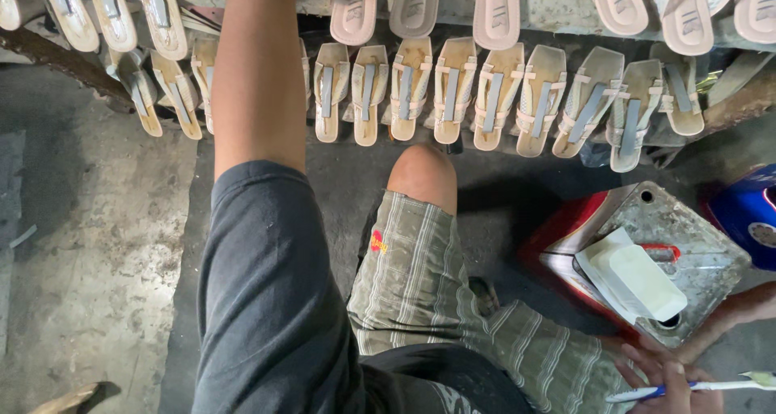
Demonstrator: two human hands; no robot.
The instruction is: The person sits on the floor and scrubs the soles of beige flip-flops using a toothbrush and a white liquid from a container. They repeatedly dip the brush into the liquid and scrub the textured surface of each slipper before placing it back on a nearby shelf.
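Observation:
My right hand (664,375) sits at the bottom right, beside my thigh in striped shorts (420,285). It is closed around a thin brush (715,386) with a white and blue handle whose tip points right. My left arm (257,74) stretches straight up past a dark sleeve toward the sandal rack, and its hand is cut off by the top edge of the picture. A row of beige sandals (453,90) with grey straps hangs just beyond my knee (422,175).
A dented square metal tin (703,244) stands at the right with a white rectangular tub (638,280) on top, over a red box (566,228). A blue container (752,212) is at the far right. More sandals (113,18) line the upper rack. Stained concrete floor (89,244) lies to the left.

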